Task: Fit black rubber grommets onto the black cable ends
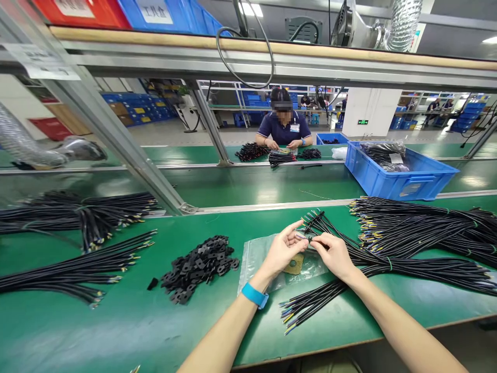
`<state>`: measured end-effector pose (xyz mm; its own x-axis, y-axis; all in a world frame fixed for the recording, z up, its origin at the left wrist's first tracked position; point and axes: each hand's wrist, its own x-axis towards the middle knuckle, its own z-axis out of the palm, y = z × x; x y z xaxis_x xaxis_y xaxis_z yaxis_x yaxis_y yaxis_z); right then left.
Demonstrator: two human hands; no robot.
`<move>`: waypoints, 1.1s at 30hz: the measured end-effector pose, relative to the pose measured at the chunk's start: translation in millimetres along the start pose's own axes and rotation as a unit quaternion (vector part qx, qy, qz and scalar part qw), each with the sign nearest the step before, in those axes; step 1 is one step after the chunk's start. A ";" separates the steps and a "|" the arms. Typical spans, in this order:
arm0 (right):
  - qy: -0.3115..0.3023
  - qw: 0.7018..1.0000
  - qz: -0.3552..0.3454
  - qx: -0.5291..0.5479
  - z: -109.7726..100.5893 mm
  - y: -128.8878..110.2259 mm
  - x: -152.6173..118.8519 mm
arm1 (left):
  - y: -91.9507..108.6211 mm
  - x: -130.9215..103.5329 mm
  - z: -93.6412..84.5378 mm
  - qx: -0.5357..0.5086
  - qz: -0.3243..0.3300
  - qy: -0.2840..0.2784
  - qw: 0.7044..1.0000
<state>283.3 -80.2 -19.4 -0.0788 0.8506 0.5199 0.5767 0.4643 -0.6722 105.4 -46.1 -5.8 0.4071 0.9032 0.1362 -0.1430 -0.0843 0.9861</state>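
My left hand (283, 249), with a blue band at the wrist, pinches the stripped end of a black cable. My right hand (333, 253) closes on the same spot, around a small black part (309, 240) at the cable end; its details are too small to tell. Beneath my hands lies a clear plastic bag (252, 255) with a tan plate with a hole (294, 264) on it or in it. A heap of flat black pieces (202, 264) is left of the bag. A tied bundle of black cables (411, 267) fans out beside my right hand.
More black cable bundles lie at the left (73, 264) and right (411, 223). A blue bin (404, 178) holding bagged parts stands at the back right. A metal frame post (128, 145) rises at the left. Across the bench, a person (285, 127) handles small parts.
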 end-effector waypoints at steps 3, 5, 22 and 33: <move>-0.008 1.000 -0.011 -0.025 -0.2 -0.7 -1.3 | 0.1 0.0 -0.8 0.006 0.005 -0.007 1.000; -0.018 0.999 -0.010 -0.027 -0.3 -0.7 -1.8 | 0.2 -0.1 -1.0 0.014 0.014 -0.015 1.000; -0.025 0.998 0.005 -0.052 -4.4 9.3 3.4 | 2.8 1.1 -13.6 0.300 0.180 0.008 0.937; -0.063 0.962 -0.030 -0.262 -12.8 24.3 4.1 | 35.1 -11.0 -110.7 0.777 -0.148 0.217 0.571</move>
<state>307.5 -68.6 -26.9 -0.2039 0.8648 0.4589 0.8965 0.3533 -0.2674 -4.0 -12.4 16.8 -0.1058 0.9655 0.2381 0.9858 0.1332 -0.1020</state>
